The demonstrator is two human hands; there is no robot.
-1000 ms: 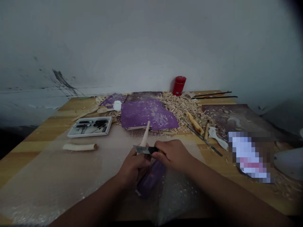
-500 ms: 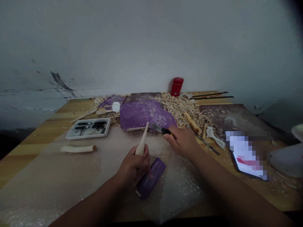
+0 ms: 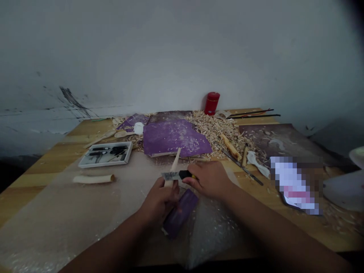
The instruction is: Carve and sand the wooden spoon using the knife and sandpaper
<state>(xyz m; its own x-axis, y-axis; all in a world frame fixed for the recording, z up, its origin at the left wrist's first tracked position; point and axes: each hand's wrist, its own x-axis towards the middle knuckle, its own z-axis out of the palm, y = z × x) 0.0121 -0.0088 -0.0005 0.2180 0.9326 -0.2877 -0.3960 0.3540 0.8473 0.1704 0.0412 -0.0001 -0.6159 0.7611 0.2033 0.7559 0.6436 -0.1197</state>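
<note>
The middle sheet (image 3: pixel 170 138) lies on the table (image 3: pixel 47 163). Before it, the stick (image 3: pixel 175 163) stands in the left grip (image 3: pixel 162 195), crossed by the knife (image 3: pixel 171 176) in the right grip (image 3: pixel 212 178). Just left of the sheet lies the spoon (image 3: pixel 122 134); left and before it, the tool box (image 3: pixel 106 155) and, nearer, the short branch (image 3: pixel 92 178). Right of it spread shavings (image 3: pixel 227 128); behind and right stands the canister (image 3: pixel 212 103). The phone (image 3: pixel 295 185) lies well right and before it.

Woodcarving workspace, indicated by heaped pale curled wood shavings (image 3: pixel 210 127), a steel-bladed, black-and-yellow-handled knife (image 3: pixel 179 174), and a white rectangular box (image 3: pixel 104 165) of slim black tools (image 3: pixel 119 150).
</note>
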